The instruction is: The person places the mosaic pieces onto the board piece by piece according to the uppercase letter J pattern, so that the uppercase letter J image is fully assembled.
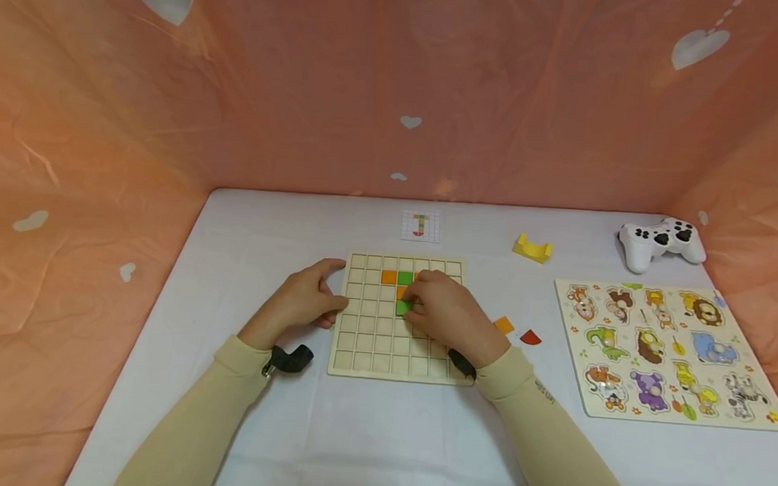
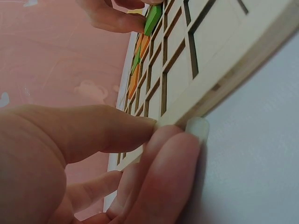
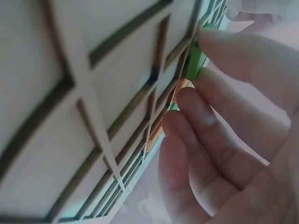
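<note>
A wooden grid board (image 1: 364, 341) lies on the table. My right hand (image 1: 448, 305) pinches a green square tile (image 3: 195, 63) between thumb and index finger, tilted at a cell in the board. Above it sits an orange square tile (image 1: 401, 293), partly covered by the fingers. In the row beyond lie another orange tile (image 1: 389, 277), a green tile (image 1: 405, 278) and a further orange tile mostly hidden by the hand. My left hand (image 1: 303, 297) holds the board's left edge, its thumb (image 2: 117, 126) against the rim and fingers curled at the side.
Right of the board lie a loose orange tile (image 1: 504, 325) and a red quarter-round piece (image 1: 531, 337). Behind it is a pattern card (image 1: 421, 226), with a yellow block (image 1: 532, 248) farther right. An animal puzzle board (image 1: 676, 353) and white game controller (image 1: 662, 243) occupy the right side.
</note>
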`<action>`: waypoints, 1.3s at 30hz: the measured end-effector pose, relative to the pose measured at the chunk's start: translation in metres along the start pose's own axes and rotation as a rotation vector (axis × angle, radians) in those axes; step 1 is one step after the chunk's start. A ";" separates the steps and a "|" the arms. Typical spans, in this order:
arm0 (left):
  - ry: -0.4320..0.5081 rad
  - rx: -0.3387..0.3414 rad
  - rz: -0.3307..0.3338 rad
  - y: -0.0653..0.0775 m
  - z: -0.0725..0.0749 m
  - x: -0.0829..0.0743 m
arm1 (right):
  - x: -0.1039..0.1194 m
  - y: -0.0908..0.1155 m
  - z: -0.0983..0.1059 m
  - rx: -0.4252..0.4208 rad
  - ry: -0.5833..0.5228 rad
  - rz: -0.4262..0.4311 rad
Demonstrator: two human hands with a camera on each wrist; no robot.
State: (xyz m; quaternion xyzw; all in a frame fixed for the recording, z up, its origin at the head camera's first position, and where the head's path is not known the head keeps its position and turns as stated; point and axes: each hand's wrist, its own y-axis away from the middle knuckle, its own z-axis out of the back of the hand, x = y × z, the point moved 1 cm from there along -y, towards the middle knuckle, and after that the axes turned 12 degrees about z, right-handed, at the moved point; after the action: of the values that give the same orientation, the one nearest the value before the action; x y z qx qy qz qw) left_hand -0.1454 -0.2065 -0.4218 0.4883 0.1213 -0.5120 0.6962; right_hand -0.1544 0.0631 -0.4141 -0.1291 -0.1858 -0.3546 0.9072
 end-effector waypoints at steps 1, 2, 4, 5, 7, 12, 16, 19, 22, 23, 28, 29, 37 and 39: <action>-0.001 0.000 -0.001 0.000 0.000 0.000 | 0.000 0.000 0.000 0.001 -0.001 -0.001; 0.001 0.001 0.000 0.001 0.000 0.000 | 0.000 0.000 0.000 0.003 -0.001 -0.001; 0.005 0.003 0.003 0.001 0.000 0.000 | 0.000 0.000 0.000 0.006 -0.003 -0.003; 0.007 0.004 0.004 0.001 0.000 0.000 | 0.001 0.000 0.000 0.007 -0.004 -0.004; 0.010 0.004 0.008 0.001 0.000 0.000 | 0.001 0.000 0.000 0.005 -0.002 -0.003; 0.003 0.004 0.007 0.002 0.000 0.000 | 0.001 0.001 0.000 0.000 0.000 0.001; 0.002 0.005 0.010 0.001 0.000 -0.001 | 0.000 0.001 0.000 0.002 -0.004 0.003; 0.000 0.009 0.013 0.001 0.001 -0.001 | 0.000 0.001 -0.001 0.003 -0.011 0.002; -0.001 0.010 0.014 0.002 0.001 0.000 | 0.000 0.001 -0.001 0.003 -0.016 0.002; 0.000 0.011 0.015 0.002 0.001 0.000 | 0.000 0.001 -0.001 0.003 -0.016 0.003; 0.002 0.010 0.013 0.002 0.001 -0.001 | 0.000 0.001 0.000 0.000 -0.019 0.002; 0.004 0.008 0.015 0.002 0.001 -0.001 | 0.000 0.001 0.001 -0.001 -0.020 0.001; -0.005 0.006 0.012 0.001 0.001 -0.001 | -0.003 0.004 0.008 -0.005 -0.034 -0.028; -0.007 0.009 0.010 0.001 0.001 -0.001 | -0.007 0.008 0.011 -0.008 -0.046 -0.048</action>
State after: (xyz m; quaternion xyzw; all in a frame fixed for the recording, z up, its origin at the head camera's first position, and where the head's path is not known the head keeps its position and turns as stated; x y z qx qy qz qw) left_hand -0.1448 -0.2068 -0.4200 0.4903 0.1140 -0.5108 0.6969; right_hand -0.1563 0.0767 -0.4074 -0.1363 -0.2080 -0.3741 0.8934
